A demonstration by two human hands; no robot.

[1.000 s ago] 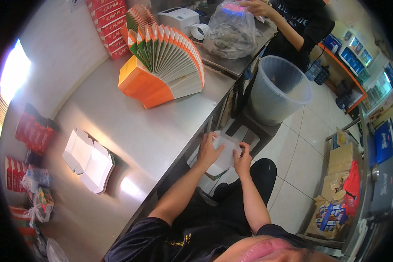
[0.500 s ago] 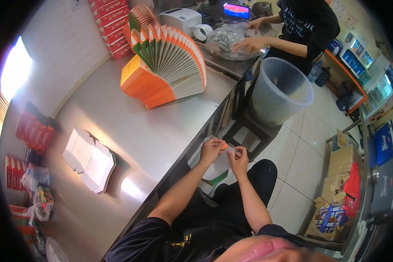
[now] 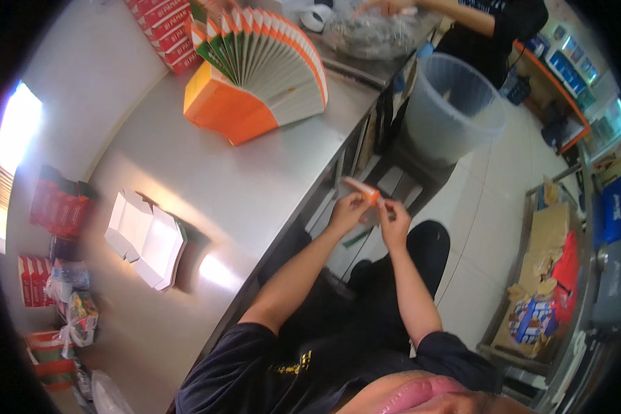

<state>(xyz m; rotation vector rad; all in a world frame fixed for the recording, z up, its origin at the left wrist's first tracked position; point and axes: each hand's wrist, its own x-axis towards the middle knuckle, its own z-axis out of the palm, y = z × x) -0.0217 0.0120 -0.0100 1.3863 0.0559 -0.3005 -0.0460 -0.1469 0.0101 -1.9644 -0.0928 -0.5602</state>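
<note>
Above my lap, beside the table's edge, both my hands grip a flat cardboard carton (image 3: 370,194) with an orange edge. My left hand (image 3: 347,212) pinches it from one side. The fingers of my right hand (image 3: 395,219) close on its other side. Most of the carton is hidden behind my hands and slightly blurred. On the metal table (image 3: 207,196) lies an opened carton (image 3: 143,238), its white inside up. Farther along stands a fanned row of flat orange, green and white cartons (image 3: 255,90).
A clear plastic tub (image 3: 455,103) stands on a dark stool (image 3: 398,181) beyond my hands. Another person's hand (image 3: 388,7) reaches over a clear plastic bag (image 3: 372,33). Red boxes (image 3: 167,31) are stacked by the wall; a rack (image 3: 531,297) stands at right.
My hands have turned the carton, so its orange edge now shows more and its white face less. The view has tilted downward, and the other person's body is now mostly cut off.
</note>
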